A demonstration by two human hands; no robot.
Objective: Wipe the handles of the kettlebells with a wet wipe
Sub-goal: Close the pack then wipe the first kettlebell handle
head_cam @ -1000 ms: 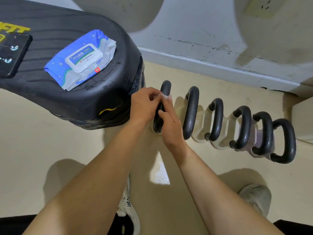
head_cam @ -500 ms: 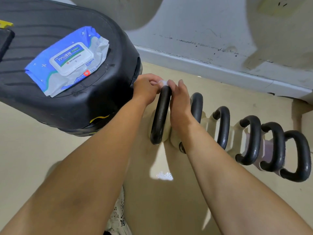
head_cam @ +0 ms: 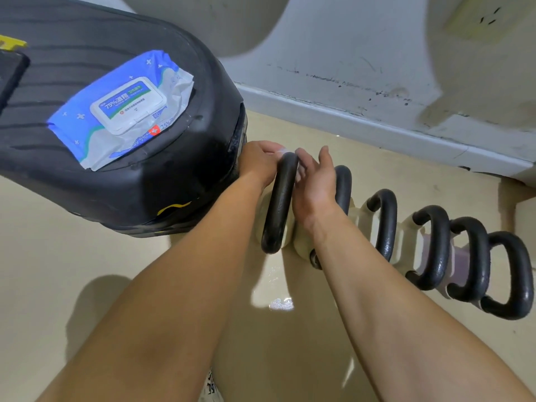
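1. Head view. I see six kettlebells (head_cam: 385, 224) in a row on the glossy beige floor (head_cam: 87, 242), near the grey skirting board (head_cam: 362, 123). Their bodies are pale and their handles stand upright.
2. Task thing: a small white wet wipe (head_cam: 280, 153) sits on the top bend of the black looped handle (head_cam: 278, 207) at the left end of the row. Only a scrap of it shows between the fingers.
3. Left hand (head_cam: 259, 162): fingers curled, pinching the wipe against the top of the handle from its left side.
4. Right hand (head_cam: 314, 184): it is on the handle's right side, between the first and second kettlebells. The fingers are loosely extended and not closed round anything visible. I cannot tell whether the thumb touches the wipe.
5. A blue-and-white wipe pack (head_cam: 121, 111), lid closed, lies flat on a black ribbed platform (head_cam: 179, 181) left of the row. The platform's edge is just beside the left hand.
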